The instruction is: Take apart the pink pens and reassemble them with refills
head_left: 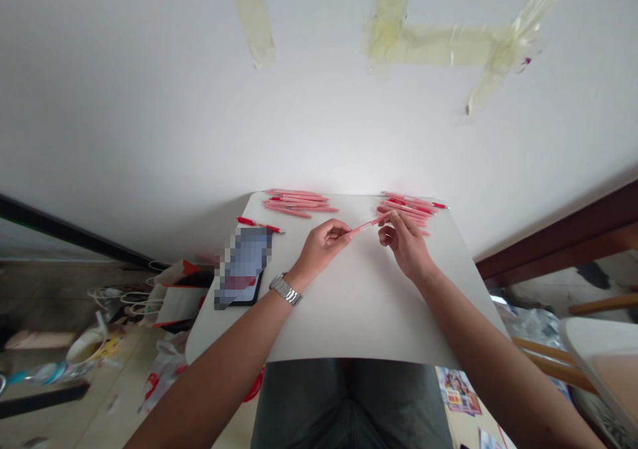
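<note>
My left hand (323, 242) and my right hand (403, 240) together hold one pink pen (365, 226) above the small white table (359, 316), each pinching one end. A silver watch (286, 289) is on my left wrist. Behind my left hand lies a pile of pink pens (298, 203). Another pile of pink and red pens (413, 207) lies just behind my right hand. A single red pen (259, 224) rests left of my left hand.
A phone or tablet (242, 268) lies at the table's left edge. Bags, cables and a cup clutter the floor (100, 343) at the left. A wooden chair (588, 343) stands at the right. A white wall (319, 103) with tape strips rises behind.
</note>
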Motion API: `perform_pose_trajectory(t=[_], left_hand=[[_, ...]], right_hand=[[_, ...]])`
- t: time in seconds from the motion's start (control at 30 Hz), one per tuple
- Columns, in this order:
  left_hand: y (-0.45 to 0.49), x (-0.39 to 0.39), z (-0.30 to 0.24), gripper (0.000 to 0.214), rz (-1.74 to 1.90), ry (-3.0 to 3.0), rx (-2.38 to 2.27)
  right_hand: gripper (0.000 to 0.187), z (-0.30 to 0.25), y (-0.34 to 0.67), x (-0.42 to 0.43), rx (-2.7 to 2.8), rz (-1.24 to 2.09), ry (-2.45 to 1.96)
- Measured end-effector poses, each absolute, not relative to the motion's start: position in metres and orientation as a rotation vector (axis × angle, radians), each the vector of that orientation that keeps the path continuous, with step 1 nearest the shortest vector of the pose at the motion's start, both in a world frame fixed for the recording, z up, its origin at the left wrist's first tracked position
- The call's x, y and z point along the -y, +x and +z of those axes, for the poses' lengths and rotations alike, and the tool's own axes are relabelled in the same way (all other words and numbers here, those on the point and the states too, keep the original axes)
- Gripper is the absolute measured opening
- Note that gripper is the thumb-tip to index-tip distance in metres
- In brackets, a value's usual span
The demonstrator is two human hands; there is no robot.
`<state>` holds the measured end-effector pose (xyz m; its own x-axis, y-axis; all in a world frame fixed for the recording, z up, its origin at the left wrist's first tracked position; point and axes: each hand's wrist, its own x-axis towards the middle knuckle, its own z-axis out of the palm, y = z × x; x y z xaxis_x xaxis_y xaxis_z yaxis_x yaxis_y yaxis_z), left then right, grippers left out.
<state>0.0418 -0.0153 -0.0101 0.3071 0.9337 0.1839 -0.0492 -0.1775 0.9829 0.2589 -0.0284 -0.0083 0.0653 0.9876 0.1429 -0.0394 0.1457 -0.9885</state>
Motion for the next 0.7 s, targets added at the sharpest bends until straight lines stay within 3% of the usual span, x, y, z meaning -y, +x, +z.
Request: perform_pose_trajectory(t=[0.4, 0.7], left_hand=[[0.046, 0.022, -0.011, 0.029, 0.912, 1.592, -0.805], [0.044, 0.025, -0.004, 0.032, 0.841, 1.543, -0.677]], right_hand=[[0.074, 0.000, 0.258, 0.029, 1.129, 1.444, -1.029], [0.062, 0.003, 0.259, 0.030, 1.069, 1.523, -1.035]])
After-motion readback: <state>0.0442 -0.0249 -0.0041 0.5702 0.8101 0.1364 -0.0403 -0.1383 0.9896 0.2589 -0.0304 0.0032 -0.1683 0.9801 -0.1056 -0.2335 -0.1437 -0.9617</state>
